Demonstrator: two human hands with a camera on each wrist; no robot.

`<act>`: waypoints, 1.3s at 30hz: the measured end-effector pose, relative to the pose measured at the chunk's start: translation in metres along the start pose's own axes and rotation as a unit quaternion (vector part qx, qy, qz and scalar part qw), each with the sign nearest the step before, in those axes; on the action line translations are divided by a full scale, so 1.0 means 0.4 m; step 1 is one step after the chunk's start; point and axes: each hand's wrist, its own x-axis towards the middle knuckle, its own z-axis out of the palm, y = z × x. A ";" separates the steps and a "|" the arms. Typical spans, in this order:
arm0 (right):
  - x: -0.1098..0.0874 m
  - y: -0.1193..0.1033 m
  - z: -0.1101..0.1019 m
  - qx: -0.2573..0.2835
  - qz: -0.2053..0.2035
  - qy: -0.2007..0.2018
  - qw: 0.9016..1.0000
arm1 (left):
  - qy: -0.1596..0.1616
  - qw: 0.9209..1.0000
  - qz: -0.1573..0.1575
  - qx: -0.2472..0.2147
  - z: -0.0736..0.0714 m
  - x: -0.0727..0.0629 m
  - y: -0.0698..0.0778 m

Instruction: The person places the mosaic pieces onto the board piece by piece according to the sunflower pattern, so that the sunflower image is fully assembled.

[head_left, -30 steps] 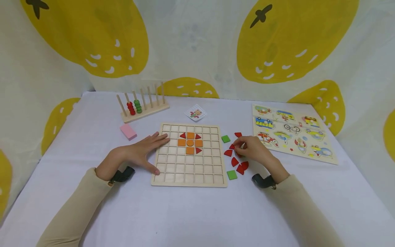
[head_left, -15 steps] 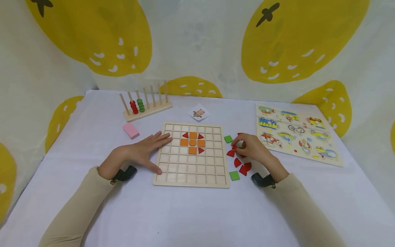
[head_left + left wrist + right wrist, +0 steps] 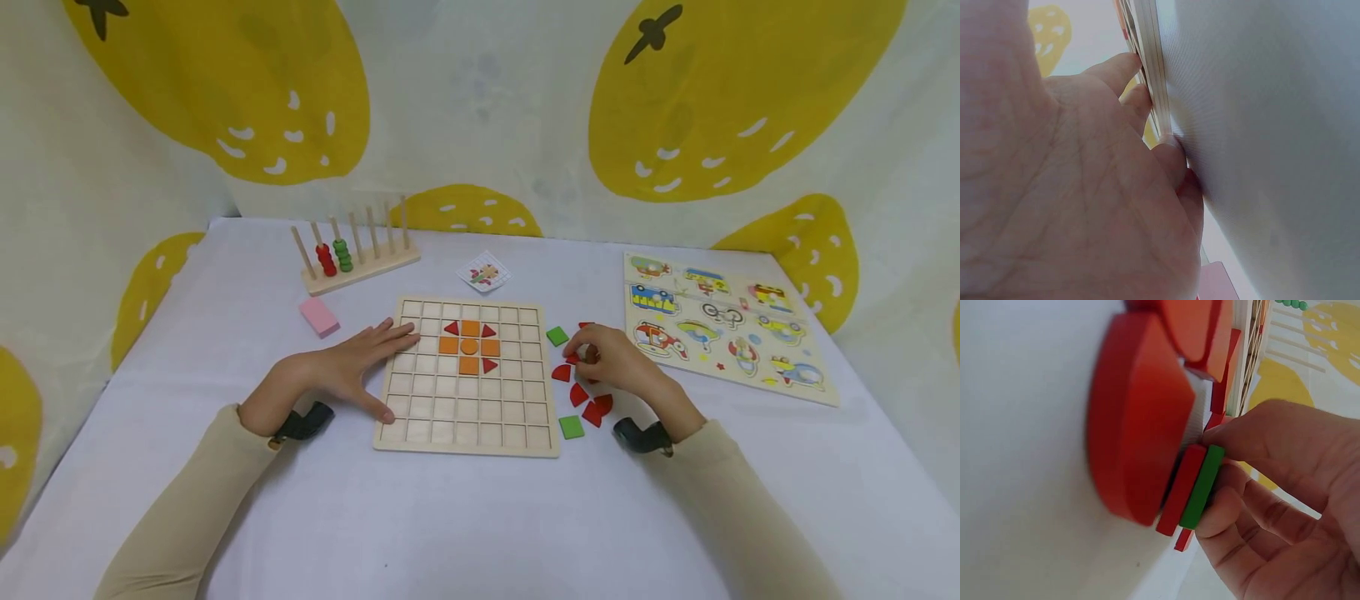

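My left hand (image 3: 347,367) rests with spread, straight fingers on the left edge of a wooden grid board (image 3: 467,435). Orange squares (image 3: 448,345) surround an orange disc (image 3: 469,346) on the board, with red triangles (image 3: 489,365) at some of the corners. To the board's right, my right hand (image 3: 617,357) has curled fingers and pinches a small red piece (image 3: 572,359), mostly hidden by the fingertips. Close against those fingers in the right wrist view stand a green tile (image 3: 1202,487) and a red piece (image 3: 1182,490). Red quarter-round pieces (image 3: 578,394) lie nearby.
Green squares (image 3: 572,427) lie beside the board. Behind it is a pattern card (image 3: 483,272). A peg rack (image 3: 367,271) with red and green beads and a pink block (image 3: 319,318) stand at left. A vehicle puzzle board (image 3: 727,333) lies at right.
My right hand has shifted slightly left, its fingertips closing over the small red piece. The left hand stays on the board. The head view has shifted a little.
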 end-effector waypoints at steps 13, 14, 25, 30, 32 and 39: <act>0.007 -0.026 -0.004 -0.006 -0.014 -0.011 1.000 | -0.002 1.000 -0.002 -0.004 -0.004 -0.002 0.007; 0.007 -0.030 -0.004 -0.004 -0.020 -0.011 1.000 | 0.000 1.000 0.000 -0.005 -0.004 -0.003 0.007; 0.025 -0.112 0.015 -0.010 -0.051 -0.014 0.999 | 0.000 1.000 0.001 -0.005 -0.003 -0.002 0.006; 0.046 -0.152 0.036 -0.003 -0.050 -0.028 0.998 | 0.000 1.000 0.005 -0.004 -0.003 -0.002 0.003; 0.054 -0.166 0.047 -0.006 -0.065 -0.033 0.997 | 0.001 1.000 0.007 -0.002 -0.002 -0.001 0.001; 0.080 -0.200 0.083 -0.032 -0.127 -0.041 0.991 | 0.002 1.000 0.011 0.002 0.000 0.001 -0.001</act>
